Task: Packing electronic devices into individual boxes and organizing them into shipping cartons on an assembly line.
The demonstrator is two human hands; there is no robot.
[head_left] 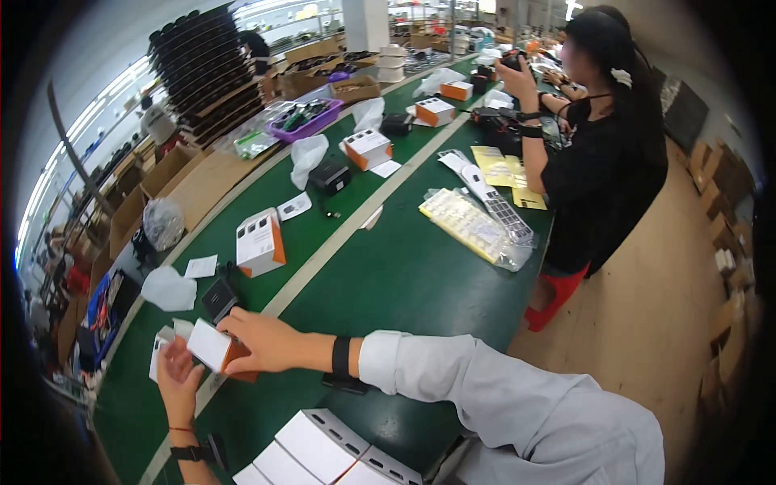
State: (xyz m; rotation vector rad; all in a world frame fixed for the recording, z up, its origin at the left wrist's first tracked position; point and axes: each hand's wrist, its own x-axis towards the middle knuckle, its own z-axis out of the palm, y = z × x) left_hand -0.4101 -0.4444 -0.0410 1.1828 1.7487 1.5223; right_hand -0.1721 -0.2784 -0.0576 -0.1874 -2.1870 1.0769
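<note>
My right hand (pixel 260 341) is closed around a small white and orange carton (pixel 208 346), holding it tilted above the green belt. My left hand (pixel 178 373) is at the carton's left end, fingers curled against a white card piece (pixel 155 357). Whether that piece is a flap of the carton or a separate sheet, I cannot tell. Just beyond the carton lies a black square device (pixel 219 300) with a cable. Close to my body, several white cartons (pixel 319 443) stand side by side in a block. A dark flat object (pixel 345 383) lies under my right wrist.
Along the green belt (pixel 388 275) sit white and orange cartons (pixel 260 242), black devices (pixel 331 176) and crumpled white bags (pixel 169 289). Sticker sheets (pixel 465 222) lie to the right. A co-worker (pixel 602 137) in black sits farther along, holding a dark object. A purple basket (pixel 307 120) stands at the back.
</note>
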